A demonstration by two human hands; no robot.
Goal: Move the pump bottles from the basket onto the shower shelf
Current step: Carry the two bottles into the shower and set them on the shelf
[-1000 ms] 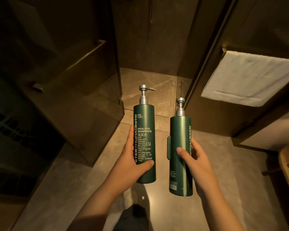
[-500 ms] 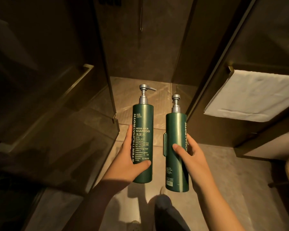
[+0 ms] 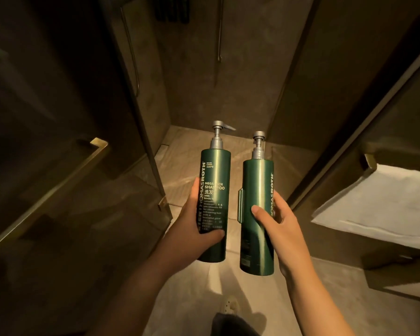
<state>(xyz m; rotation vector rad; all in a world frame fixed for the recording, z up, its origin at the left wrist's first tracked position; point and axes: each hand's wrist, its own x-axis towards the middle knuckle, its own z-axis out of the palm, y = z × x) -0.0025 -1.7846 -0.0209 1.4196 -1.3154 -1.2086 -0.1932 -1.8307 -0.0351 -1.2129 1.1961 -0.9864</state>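
Observation:
Two tall dark green pump bottles with silver pump heads are held upright side by side in front of me. My left hand (image 3: 192, 229) grips the lower half of the shampoo bottle (image 3: 215, 180), whose white label faces me. My right hand (image 3: 277, 226) grips the second green bottle (image 3: 257, 190), which shows its back and a side clip. Both hang in the air over the shower entrance. No basket or shower shelf can be made out in this dim view.
A glass shower door (image 3: 70, 166) with a brass handle bar (image 3: 58, 190) stands open on the left. A white towel (image 3: 378, 209) hangs on a rail at the right. The shower floor (image 3: 180, 154) lies ahead. My shoe (image 3: 230, 306) shows on the floor below.
I have stepped closer to the shower entrance; the view has tilted up to show more of the back wall. Both bottles stay upright in the same grips.

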